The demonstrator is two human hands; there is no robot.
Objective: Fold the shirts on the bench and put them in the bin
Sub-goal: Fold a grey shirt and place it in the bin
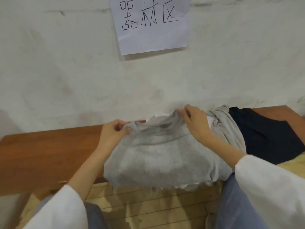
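Head view: grey shirt point(158, 159) pinched between left grip point(113, 132) and right grip point(195, 123).

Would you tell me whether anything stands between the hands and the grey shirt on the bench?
Nothing visible does: the left hand and right hand both pinch the grey shirt at its far edge. The bin is out of view.

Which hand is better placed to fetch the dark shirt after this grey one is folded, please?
Probably the right hand: it pinches the grey shirt on the side nearer the dark shirt, which lies rightward on the bench. The left hand pinches the opposite corner.
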